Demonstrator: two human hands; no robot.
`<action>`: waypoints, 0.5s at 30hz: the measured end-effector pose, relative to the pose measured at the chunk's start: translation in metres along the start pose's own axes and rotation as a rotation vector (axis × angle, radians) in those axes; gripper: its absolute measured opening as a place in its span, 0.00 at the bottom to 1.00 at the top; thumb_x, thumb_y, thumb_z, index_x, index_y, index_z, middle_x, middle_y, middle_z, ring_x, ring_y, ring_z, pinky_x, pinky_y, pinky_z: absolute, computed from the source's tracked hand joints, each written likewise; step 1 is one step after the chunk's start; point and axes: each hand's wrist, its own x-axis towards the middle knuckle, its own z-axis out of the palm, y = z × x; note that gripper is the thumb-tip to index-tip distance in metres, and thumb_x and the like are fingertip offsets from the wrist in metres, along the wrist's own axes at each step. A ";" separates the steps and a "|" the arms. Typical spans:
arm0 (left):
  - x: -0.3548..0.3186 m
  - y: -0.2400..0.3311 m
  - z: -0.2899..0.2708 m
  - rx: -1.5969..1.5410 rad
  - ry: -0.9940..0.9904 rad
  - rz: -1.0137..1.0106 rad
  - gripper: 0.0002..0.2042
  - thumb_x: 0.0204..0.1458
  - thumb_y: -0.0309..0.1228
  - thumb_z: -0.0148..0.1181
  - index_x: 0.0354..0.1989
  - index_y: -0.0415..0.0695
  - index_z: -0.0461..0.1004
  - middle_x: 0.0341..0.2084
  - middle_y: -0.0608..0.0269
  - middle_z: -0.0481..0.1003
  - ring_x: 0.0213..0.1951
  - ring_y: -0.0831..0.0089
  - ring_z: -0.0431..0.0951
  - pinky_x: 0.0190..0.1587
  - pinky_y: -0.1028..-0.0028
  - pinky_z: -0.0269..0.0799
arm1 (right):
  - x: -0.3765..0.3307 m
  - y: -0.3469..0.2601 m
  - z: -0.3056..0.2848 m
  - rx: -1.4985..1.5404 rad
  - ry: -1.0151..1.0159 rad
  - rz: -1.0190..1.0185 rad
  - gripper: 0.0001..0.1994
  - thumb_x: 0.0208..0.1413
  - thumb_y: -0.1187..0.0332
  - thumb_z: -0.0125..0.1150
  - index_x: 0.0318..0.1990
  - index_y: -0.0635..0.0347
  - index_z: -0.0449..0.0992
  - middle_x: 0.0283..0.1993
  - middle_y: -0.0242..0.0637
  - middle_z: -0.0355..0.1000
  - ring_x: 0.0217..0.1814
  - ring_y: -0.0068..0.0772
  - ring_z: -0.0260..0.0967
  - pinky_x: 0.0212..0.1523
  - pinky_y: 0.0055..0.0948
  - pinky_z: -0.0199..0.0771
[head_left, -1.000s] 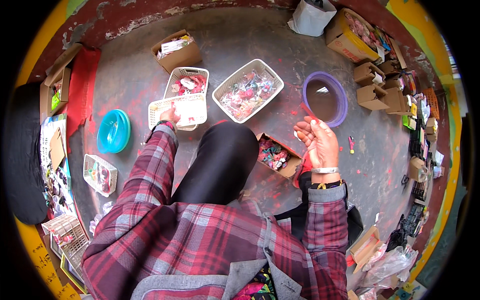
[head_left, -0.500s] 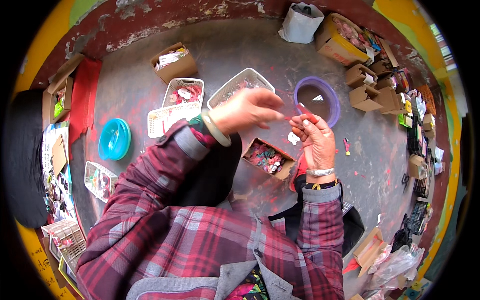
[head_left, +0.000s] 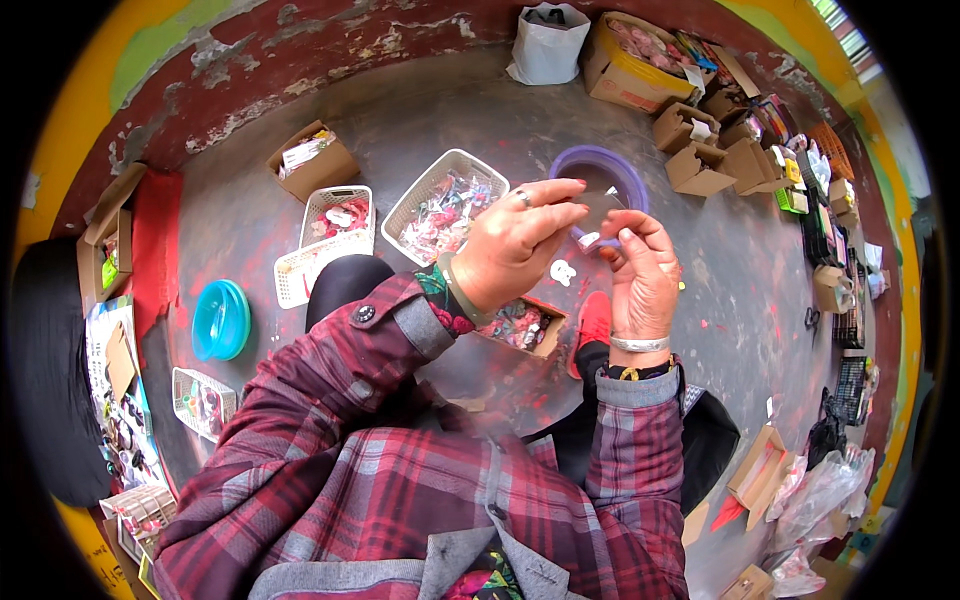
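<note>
My left hand (head_left: 520, 240) hovers over the middle of the floor, its fingers stretched out toward my right hand; its thumb is mostly hidden and I see nothing held in it. My right hand (head_left: 643, 280) is closed in a pinch just beside it. A small white and pinkish piece (head_left: 589, 240) shows at its fingertips, too small to name. Below the hands, a white shaped cutout (head_left: 563, 272) lies on the floor. Partly under my left wrist stands a cardboard box (head_left: 546, 338) of colourful small pieces. Beyond the hands is a purple round basin (head_left: 562, 163).
A white basket (head_left: 402, 226) of wrapped pieces stands left of the basin, with two smaller white baskets (head_left: 283, 283) nearby. Teal basins (head_left: 221, 320) sit farther left. Cardboard boxes (head_left: 697, 170) and crates line the right wall. Plastic bags (head_left: 820, 500) lie lower right.
The view has shifted, so the floor things appear farther left. My left hand has moved down and its fingers now lie nearer my right hand. The red strip at my right fingertips no longer shows.
</note>
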 end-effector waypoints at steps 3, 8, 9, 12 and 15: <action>-0.007 -0.014 -0.001 0.047 -0.026 0.155 0.12 0.41 0.14 0.57 0.36 0.38 0.74 0.41 0.50 0.73 0.41 0.58 0.75 0.42 0.70 0.72 | -0.002 -0.003 0.000 0.149 -0.042 0.201 0.14 0.54 0.62 0.55 0.41 0.63 0.71 0.36 0.38 0.73 0.35 0.27 0.71 0.33 0.20 0.69; -0.008 -0.025 0.001 0.095 -0.081 0.211 0.14 0.40 0.14 0.56 0.37 0.37 0.73 0.43 0.50 0.71 0.43 0.57 0.74 0.43 0.69 0.72 | -0.004 0.008 0.006 0.080 -0.151 0.281 0.14 0.54 0.61 0.55 0.39 0.63 0.72 0.31 0.38 0.73 0.32 0.28 0.72 0.31 0.20 0.68; -0.009 -0.026 0.003 0.085 -0.084 0.209 0.14 0.40 0.14 0.56 0.38 0.37 0.73 0.43 0.50 0.71 0.43 0.57 0.74 0.43 0.69 0.71 | -0.003 0.011 0.006 0.064 -0.152 0.277 0.12 0.54 0.63 0.55 0.39 0.63 0.72 0.31 0.38 0.73 0.31 0.28 0.72 0.31 0.20 0.68; -0.009 -0.028 0.003 0.066 -0.114 0.190 0.15 0.40 0.14 0.55 0.40 0.37 0.73 0.43 0.50 0.71 0.43 0.58 0.74 0.43 0.69 0.72 | 0.000 0.014 0.008 0.052 -0.119 0.276 0.08 0.54 0.68 0.55 0.38 0.63 0.73 0.30 0.37 0.73 0.31 0.27 0.72 0.30 0.20 0.68; -0.012 -0.033 0.003 0.038 -0.143 0.166 0.16 0.40 0.14 0.55 0.41 0.38 0.72 0.43 0.50 0.71 0.42 0.58 0.74 0.43 0.69 0.72 | 0.001 0.014 0.007 0.021 -0.107 0.276 0.07 0.54 0.70 0.55 0.37 0.63 0.73 0.29 0.36 0.74 0.30 0.27 0.72 0.30 0.19 0.67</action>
